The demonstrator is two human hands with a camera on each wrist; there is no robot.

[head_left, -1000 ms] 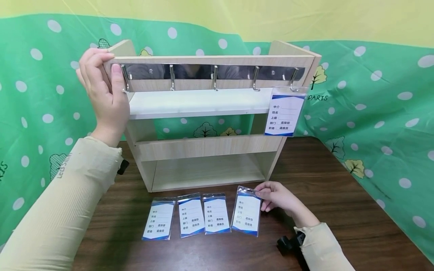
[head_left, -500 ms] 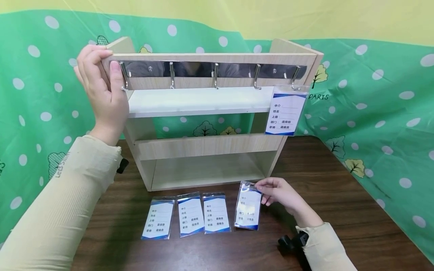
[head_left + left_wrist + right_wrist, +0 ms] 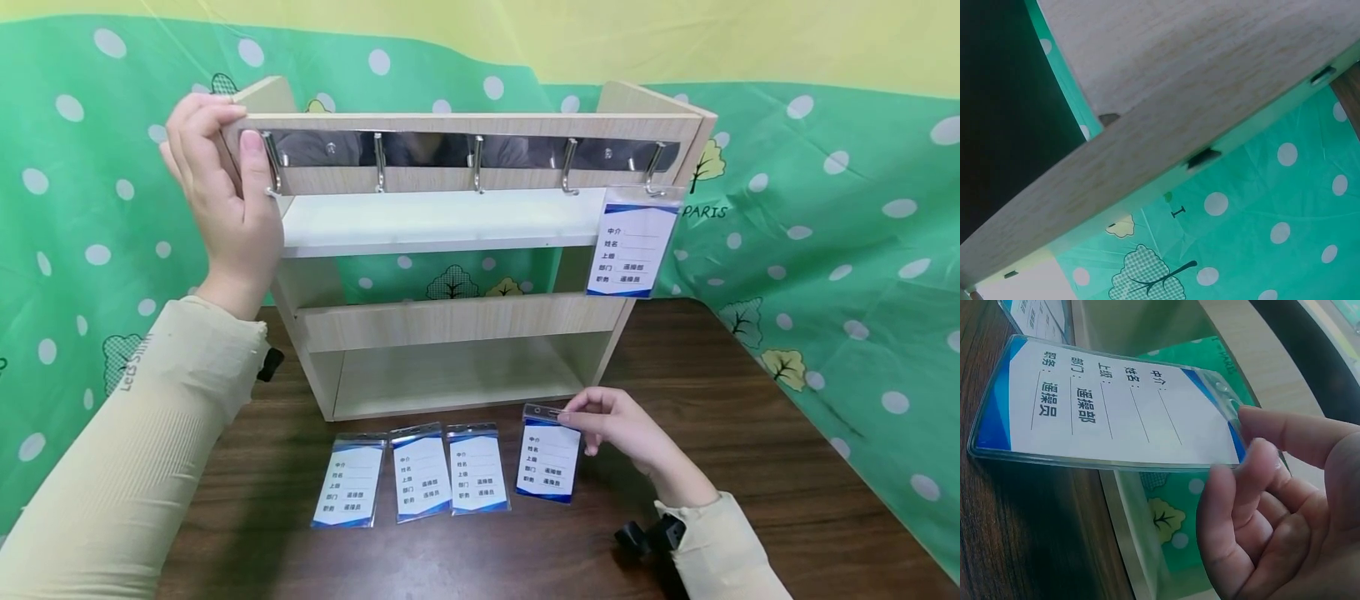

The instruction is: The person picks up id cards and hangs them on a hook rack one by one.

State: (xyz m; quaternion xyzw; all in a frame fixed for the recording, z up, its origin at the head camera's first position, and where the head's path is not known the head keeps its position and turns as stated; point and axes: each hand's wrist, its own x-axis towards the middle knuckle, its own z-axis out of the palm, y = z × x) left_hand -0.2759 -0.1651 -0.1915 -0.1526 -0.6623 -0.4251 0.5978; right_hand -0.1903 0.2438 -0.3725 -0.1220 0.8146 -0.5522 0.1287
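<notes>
My left hand point(image 3: 236, 200) grips the upper left corner of a light wooden shelf unit point(image 3: 457, 325), thumb on the front and fingers round the side. In the left wrist view only pale boards point(image 3: 1147, 125) show, not the hand. My right hand point(image 3: 618, 425) pinches the clear top edge of a badge in a plastic sleeve point(image 3: 547, 458) with thumb and fingers. That badge, white with blue ends point(image 3: 1097, 406), tilts above the dark table in the right wrist view. Beside it lie three similar badges: a left one point(image 3: 350, 485), a middle one point(image 3: 422, 477) and a right one point(image 3: 478, 471).
A shiny metal rail point(image 3: 427, 151) with several hooks runs along the unit's upper front board. Another badge point(image 3: 633, 246) hangs from the rightmost hook. The unit stands on a dark wooden table point(image 3: 712, 400), with a green dotted cloth point(image 3: 810, 192) behind.
The right hand has raised the badge slightly up and away from the table, and its face has tilted. The left hand keeps its grip on the unit.
</notes>
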